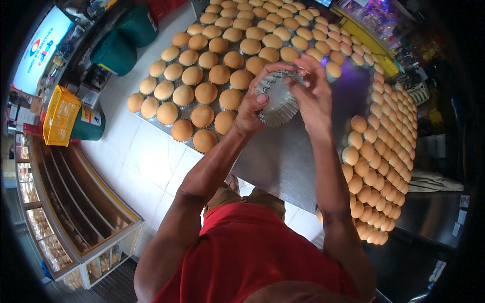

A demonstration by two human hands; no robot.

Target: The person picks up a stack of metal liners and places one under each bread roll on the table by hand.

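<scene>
My left hand (252, 105) grips a fluted silver metal tin (277, 107), or a stack of them, at the top middle; its thumb rests on the near left rim. My right hand (313, 91) is on the tin's right side, fingers curled at the rim and thumb over the middle. Both hands are above the steel table (283, 166), between two large groups of round golden-brown baked cakes. The left group (205, 93) sits spaced in rows, many in fluted tins. The right group (369, 151) is packed closely along the table's right part.
Green bins (113, 53) and a yellow crate (59, 115) stand on the white tiled floor (146, 156) to the left. A glass-fronted shelf cabinet (70, 197) is at lower left, a lit screen (38, 48) above. A yellow ledge (353, 33) runs at the back right.
</scene>
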